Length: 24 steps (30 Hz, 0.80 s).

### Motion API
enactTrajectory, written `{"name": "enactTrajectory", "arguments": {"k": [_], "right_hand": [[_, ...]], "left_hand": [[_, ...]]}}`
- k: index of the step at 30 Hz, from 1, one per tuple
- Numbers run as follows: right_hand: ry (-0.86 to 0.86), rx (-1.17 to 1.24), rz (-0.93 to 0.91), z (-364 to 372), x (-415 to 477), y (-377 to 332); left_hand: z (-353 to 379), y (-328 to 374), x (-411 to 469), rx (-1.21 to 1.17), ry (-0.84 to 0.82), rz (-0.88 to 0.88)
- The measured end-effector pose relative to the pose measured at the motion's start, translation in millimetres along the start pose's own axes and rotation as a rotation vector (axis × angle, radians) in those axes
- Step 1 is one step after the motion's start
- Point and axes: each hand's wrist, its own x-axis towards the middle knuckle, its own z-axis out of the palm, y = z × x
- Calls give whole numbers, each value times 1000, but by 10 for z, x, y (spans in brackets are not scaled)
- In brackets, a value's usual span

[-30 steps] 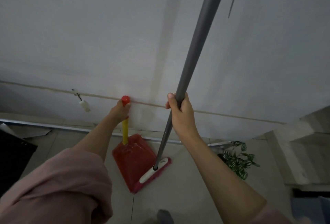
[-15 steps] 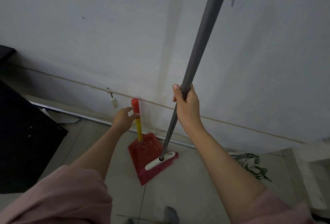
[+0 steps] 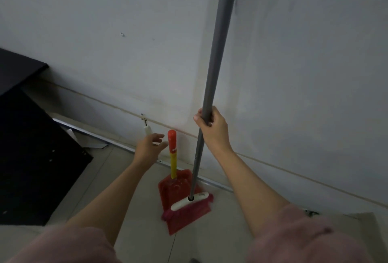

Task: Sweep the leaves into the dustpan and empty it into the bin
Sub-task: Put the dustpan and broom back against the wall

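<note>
A red dustpan (image 3: 176,191) stands on the tiled floor against the white wall, its yellow handle with a red-orange cap (image 3: 172,149) pointing up. My left hand (image 3: 150,147) hovers just left of the cap, fingers spread, not touching it. My right hand (image 3: 212,128) grips the long grey broom pole (image 3: 216,57). The broom's white-and-pink head (image 3: 190,206) rests in the dustpan's mouth. No leaves or bin are in view.
A black cabinet or panel (image 3: 27,153) fills the left side. A thin cord with a small white plug (image 3: 148,130) runs along the wall. A metal strip (image 3: 88,132) lines the wall's base. A pale step corner (image 3: 361,220) sits at lower right.
My left hand has let go of the dustpan handle and opened beside it. The view has swung left, so the plant at right has left the frame.
</note>
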Motion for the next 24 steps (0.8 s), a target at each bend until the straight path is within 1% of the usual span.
{"name": "enactTrajectory", "arguments": {"k": [6,9,12,17,20,24], "right_hand": [[-131,-112,22,2,34,377],[-206,-156,47,21,25,659],[-200,-202,44,47,33,876],[-200,-235,-5,24,73,995],[-166,-227,-19,7,55,1014],[-127,-264,-44,-78,12,1029]], "left_hand": [[213,-35,204,29,31,-27],[390,-77,407,15,16,-82],[558,-128,557,29,20,-103],[777,-225,713,123,47,-52],[814,-203,806,204,59,27],[827,-160,833,377,-51,159]]}}
